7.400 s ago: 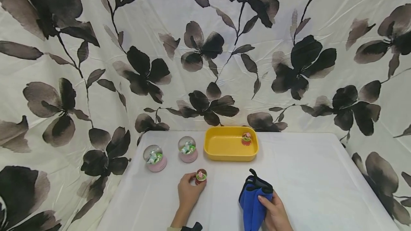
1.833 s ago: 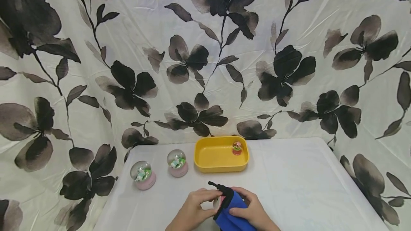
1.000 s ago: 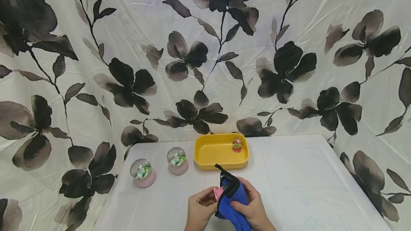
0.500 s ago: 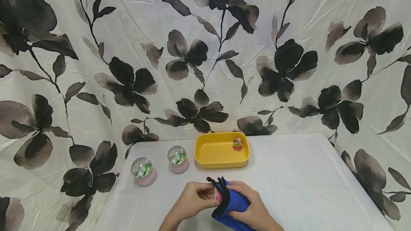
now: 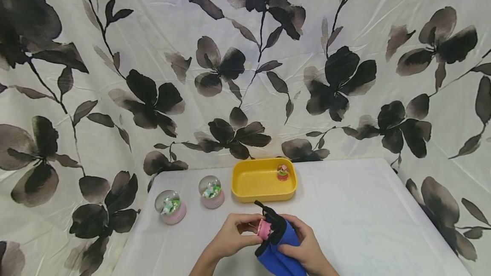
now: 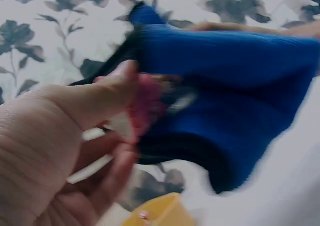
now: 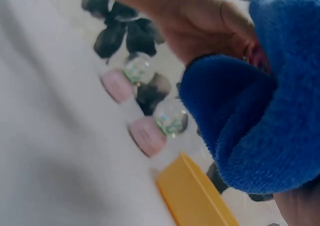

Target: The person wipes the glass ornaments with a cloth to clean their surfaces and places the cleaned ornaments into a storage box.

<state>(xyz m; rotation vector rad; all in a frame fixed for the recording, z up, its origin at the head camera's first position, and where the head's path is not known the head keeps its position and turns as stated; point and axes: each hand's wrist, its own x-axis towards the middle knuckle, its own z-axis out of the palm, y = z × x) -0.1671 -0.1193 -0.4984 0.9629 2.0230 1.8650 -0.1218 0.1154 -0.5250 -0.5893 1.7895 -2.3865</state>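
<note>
My left hand [image 5: 234, 235] pinches a small snow globe [image 5: 264, 229] by its pink base, in front of the yellow tray. The base faces left and the globe's other end goes into the folds of a blue cloth [image 5: 281, 254] with black edging and a loop. In the left wrist view the pink base [image 6: 146, 101] shows between thumb and fingers, blurred, with a glint of the clear dome beyond it inside the cloth. My right hand [image 5: 303, 246] grips the cloth from the right, thumb on the near side, wrapping it about the globe.
A yellow tray [image 5: 239, 197] at the back holds another small red-based snow globe [image 5: 282, 173] in its right end. Two larger snow globes with pale pink bases, a left one [image 5: 173, 214] and a right one [image 5: 213, 200], stand left of it. A floral curtain [image 5: 245, 76] hangs behind the white table.
The left hand has lifted the small globe off the table and brought it right, into the cloth in the right hand. Within the last second the globe turns and the cloth shifts around it.
</note>
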